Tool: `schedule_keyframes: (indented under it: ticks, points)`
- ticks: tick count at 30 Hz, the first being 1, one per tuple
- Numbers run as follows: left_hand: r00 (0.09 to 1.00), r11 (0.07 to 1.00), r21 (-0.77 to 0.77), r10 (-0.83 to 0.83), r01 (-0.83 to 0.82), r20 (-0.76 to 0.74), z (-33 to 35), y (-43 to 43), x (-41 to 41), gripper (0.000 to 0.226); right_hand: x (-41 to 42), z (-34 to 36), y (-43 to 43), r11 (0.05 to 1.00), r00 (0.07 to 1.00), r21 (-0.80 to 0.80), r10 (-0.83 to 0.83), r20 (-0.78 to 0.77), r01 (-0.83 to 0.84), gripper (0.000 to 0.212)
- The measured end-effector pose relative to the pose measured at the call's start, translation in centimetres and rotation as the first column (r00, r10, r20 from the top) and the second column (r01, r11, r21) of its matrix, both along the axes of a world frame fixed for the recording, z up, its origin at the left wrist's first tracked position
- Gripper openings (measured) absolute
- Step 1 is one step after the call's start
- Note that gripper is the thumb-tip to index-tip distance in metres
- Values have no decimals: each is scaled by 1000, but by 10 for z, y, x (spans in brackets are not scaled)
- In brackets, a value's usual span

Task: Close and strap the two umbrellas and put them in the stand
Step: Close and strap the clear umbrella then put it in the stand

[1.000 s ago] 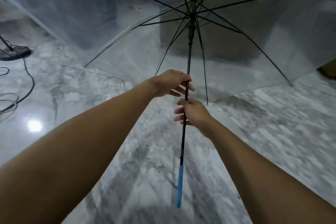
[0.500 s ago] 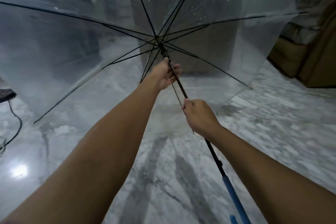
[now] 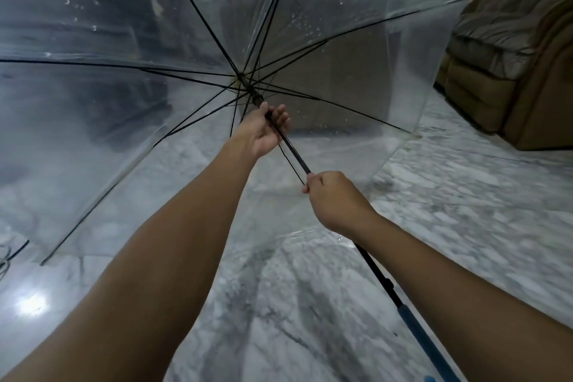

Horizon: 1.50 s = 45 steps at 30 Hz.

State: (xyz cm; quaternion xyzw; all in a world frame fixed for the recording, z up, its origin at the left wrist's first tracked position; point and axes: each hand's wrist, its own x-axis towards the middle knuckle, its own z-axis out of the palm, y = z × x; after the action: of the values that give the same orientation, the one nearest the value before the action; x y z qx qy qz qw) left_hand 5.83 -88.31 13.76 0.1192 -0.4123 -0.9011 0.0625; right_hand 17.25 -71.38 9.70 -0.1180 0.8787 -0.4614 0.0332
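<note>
Our left hand cups the runner at frame centre, our right hand fists the thin shaft of the open clear umbrella, light, floppy, probably wet-slick.

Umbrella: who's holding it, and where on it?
Both hands. Left hand around the black shaft just below the runner; right hand fisted mid-shaft. Blue handle untouched; clear umbrella open.

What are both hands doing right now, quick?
Left hand: loosely curled on the umbrella shaft, just below the runner.
Right hand: closed tight around the shaft, lower down.
</note>
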Motion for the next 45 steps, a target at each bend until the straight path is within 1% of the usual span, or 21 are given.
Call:
schedule_keyframes:
  ticks: [2,5,8,10,12,14,17,20,22,26,28,30,33,35,37,39,41,42,43,45]
  points:
    - [1000,1000,6,-26,26,-6,0,6,6,37,-3,2,-4,1000,1000,8,-14,16,14,41]
    - [992,992,-10,-122,122,19,-5,28,19,34,-15,12,-4,998,997,-8,-66,39,67,40]
    - [978,980,15,-197,196,75,-9,57,24,37,-32,18,1,998,997,-5,-69,40,70,27]
    - [979,982,37,-190,188,78,-6,64,22,40,-37,18,1,997,997,18,-74,37,73,23]
    - [984,986,36,-166,163,68,-4,63,19,42,-37,17,0,997,996,4,-78,41,78,29]
    - [985,987,28,-161,159,67,-4,61,17,42,-36,15,-1,997,996,-33,-70,54,72,35]
    - [988,990,22,-138,137,66,1,60,12,43,-34,18,2,992,993,-116,-47,107,59,32]
    - [995,995,34,-92,91,37,11,49,4,43,-18,26,12,969,964,-245,82,251,-19,27]
    - [998,997,48,-55,54,31,15,38,-1,42,-4,31,23,975,944,-206,140,298,-80,28]
    - [999,998,52,26,-29,46,16,28,-2,40,5,36,32,993,976,-100,87,200,-68,35]
    - [998,997,61,46,-48,33,14,35,2,39,2,39,29,997,982,-57,55,183,-46,37]
    - [999,998,46,-42,41,34,9,56,14,42,-6,41,26,999,985,-38,14,170,-7,36]
    - [976,978,7,-209,209,63,8,87,28,44,-18,47,18,995,993,-84,-38,112,47,35]
    - [971,972,-22,-231,232,60,15,91,28,42,-23,49,10,992,995,-109,-53,86,62,35]
    - [981,983,-40,-178,181,70,20,86,25,42,-26,47,6,988,992,-130,-76,104,90,34]
    - [991,992,-28,-120,122,61,20,80,20,41,-26,44,10,991,997,-129,-28,73,38,35]
    - [997,997,-10,-71,72,27,20,75,17,40,-17,47,22,988,996,-148,63,65,-53,32]
    - [999,999,-1,-44,44,17,22,71,14,40,-11,47,28,981,988,-169,112,103,-94,28]
    - [1000,1000,8,-22,22,12,24,65,10,40,-6,47,35,972,971,-199,161,179,-125,27]
    - [1000,1000,22,17,-17,17,26,52,3,39,3,42,46,953,916,-253,242,320,-164,33]
